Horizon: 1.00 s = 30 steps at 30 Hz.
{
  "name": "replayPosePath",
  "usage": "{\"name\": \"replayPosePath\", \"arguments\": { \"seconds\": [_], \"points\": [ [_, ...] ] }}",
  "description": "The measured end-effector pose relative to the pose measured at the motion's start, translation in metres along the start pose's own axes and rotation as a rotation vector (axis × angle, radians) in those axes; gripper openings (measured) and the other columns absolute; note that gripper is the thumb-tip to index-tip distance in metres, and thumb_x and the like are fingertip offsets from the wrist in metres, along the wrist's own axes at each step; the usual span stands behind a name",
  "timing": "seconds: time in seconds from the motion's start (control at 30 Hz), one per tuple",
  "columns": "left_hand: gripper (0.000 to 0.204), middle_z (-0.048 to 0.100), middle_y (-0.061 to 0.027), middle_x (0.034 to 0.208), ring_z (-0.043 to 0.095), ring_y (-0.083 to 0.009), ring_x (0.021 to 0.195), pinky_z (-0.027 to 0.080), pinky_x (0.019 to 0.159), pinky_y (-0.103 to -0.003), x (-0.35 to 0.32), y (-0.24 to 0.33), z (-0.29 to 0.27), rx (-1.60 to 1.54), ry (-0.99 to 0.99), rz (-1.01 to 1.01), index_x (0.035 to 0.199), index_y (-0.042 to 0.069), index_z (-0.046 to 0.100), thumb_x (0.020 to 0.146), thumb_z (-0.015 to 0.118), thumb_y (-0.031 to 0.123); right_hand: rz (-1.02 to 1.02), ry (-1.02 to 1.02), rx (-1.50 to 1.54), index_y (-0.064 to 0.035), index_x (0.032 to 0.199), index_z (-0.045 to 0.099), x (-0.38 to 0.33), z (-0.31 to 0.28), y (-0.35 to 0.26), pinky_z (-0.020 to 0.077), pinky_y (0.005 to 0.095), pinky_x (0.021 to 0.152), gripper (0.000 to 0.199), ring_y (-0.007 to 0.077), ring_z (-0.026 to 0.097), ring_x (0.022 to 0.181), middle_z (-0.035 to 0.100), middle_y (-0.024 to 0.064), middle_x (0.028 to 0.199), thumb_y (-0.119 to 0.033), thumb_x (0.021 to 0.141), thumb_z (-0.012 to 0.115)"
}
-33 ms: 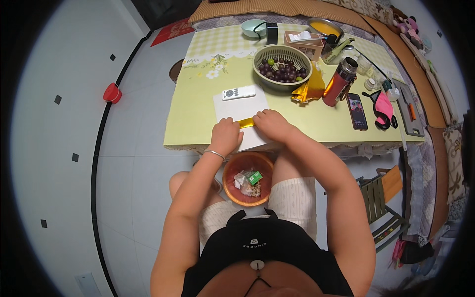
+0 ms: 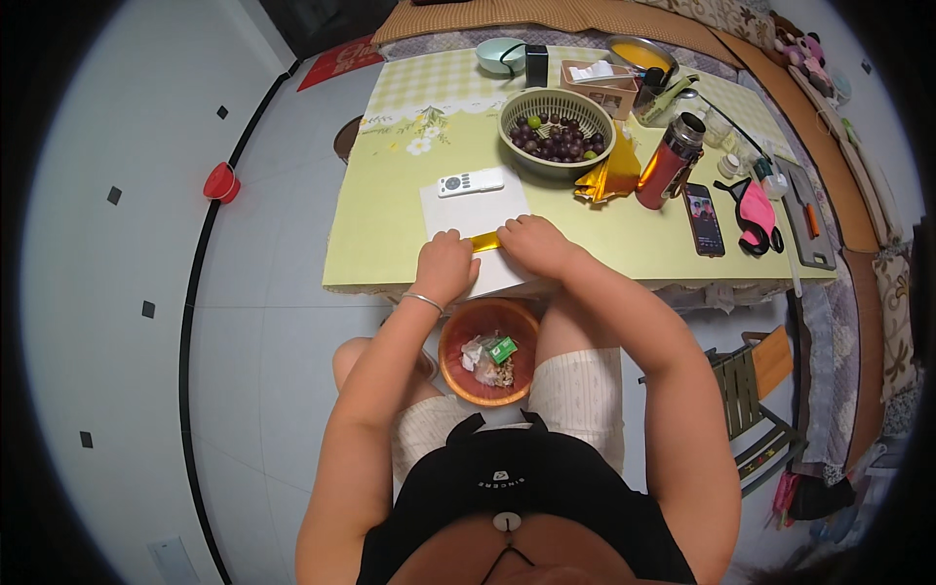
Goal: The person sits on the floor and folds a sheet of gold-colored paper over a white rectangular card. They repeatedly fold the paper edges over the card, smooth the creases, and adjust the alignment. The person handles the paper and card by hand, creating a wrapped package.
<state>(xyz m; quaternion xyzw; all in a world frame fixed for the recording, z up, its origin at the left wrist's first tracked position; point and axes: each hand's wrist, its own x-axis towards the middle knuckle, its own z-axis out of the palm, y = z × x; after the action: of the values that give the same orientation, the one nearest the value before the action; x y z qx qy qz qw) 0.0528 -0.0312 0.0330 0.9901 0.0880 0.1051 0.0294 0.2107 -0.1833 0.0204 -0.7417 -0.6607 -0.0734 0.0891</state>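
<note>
A narrow folded strip of shiny gold paper [image 2: 485,242] lies between my two hands over a white sheet [image 2: 497,274] at the table's front edge. My left hand [image 2: 447,265] is closed on the strip's left end, the thumb pointing along its lower edge. At the right end, my right hand [image 2: 534,246] has its fingers curled over the strip, which hides that end. A white remote control [image 2: 470,182] rests on the far part of the sheet. Farther right, more gold paper [image 2: 610,175] lies loosely folded beside a colander of grapes [image 2: 556,141].
A red thermos [image 2: 670,161], a phone [image 2: 704,219] and a pink-and-black eye mask [image 2: 756,216] stand or lie on the table's right. A grey cutting board [image 2: 807,216] is at its right edge. Below, a bin [image 2: 450,363] with rubbish stands between my legs.
</note>
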Motion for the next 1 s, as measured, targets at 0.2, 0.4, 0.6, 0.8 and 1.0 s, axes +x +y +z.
{"name": "replayPosePath", "arguments": {
  "seconds": [0.2,0.4,0.6,0.8,1.0],
  "points": [
    [0.024,0.064,-0.0134,0.087,0.064,-0.0301,0.087,0.055,0.072,-0.043,0.006,0.004,0.001,0.002,-0.024,-0.033,0.084,0.004,0.071,0.08,0.07,0.028,-0.01,-0.124,-0.073,-0.0048,0.094,0.067,0.017,-0.006,-0.005,0.0553,0.0438,0.077,0.017,0.0314,0.07,0.089,0.071,0.0146,0.093,-0.015,0.09,0.054],
    [0.018,0.066,-0.0131,0.083,0.067,-0.0305,0.078,0.055,0.068,-0.044,0.015,0.012,0.005,0.097,-0.041,-0.015,0.083,0.005,0.07,0.081,0.067,0.023,0.056,-0.126,-0.023,-0.0075,0.094,0.066,0.024,-0.011,0.006,0.0552,0.0435,0.074,0.014,0.0305,0.069,0.081,0.07,0.012,0.087,-0.017,0.086,0.059],
    [0.013,0.068,-0.0122,0.08,0.068,-0.0292,0.07,0.055,0.065,-0.042,0.021,0.002,0.016,0.193,-0.039,0.038,0.083,0.007,0.071,0.082,0.064,0.017,0.037,-0.083,-0.016,-0.009,0.092,0.069,0.021,-0.015,-0.003,0.0487,0.0521,0.096,0.018,0.0313,0.069,0.088,0.072,0.0123,0.09,-0.023,0.085,0.061],
    [0.015,0.068,-0.0127,0.077,0.069,-0.0292,0.071,0.055,0.063,-0.042,0.029,0.002,0.001,0.156,-0.018,0.047,0.078,0.009,0.072,0.085,0.06,0.016,-0.021,0.05,-0.15,-0.0112,0.088,0.07,0.023,0.01,0.005,0.0449,0.0536,0.104,0.013,0.029,0.068,0.089,0.072,0.0119,0.087,-0.021,0.085,0.062],
    [0.017,0.069,-0.0145,0.08,0.07,-0.0335,0.075,0.056,0.068,-0.046,0.036,-0.005,0.01,0.085,0.007,-0.118,0.078,0.008,0.074,0.083,0.059,0.015,0.25,0.038,0.356,-0.0123,0.098,0.073,0.028,-0.001,0.005,0.0519,0.042,0.096,0.02,0.0304,0.068,0.095,0.073,0.0104,0.093,-0.02,0.08,0.068]
  ]
}}
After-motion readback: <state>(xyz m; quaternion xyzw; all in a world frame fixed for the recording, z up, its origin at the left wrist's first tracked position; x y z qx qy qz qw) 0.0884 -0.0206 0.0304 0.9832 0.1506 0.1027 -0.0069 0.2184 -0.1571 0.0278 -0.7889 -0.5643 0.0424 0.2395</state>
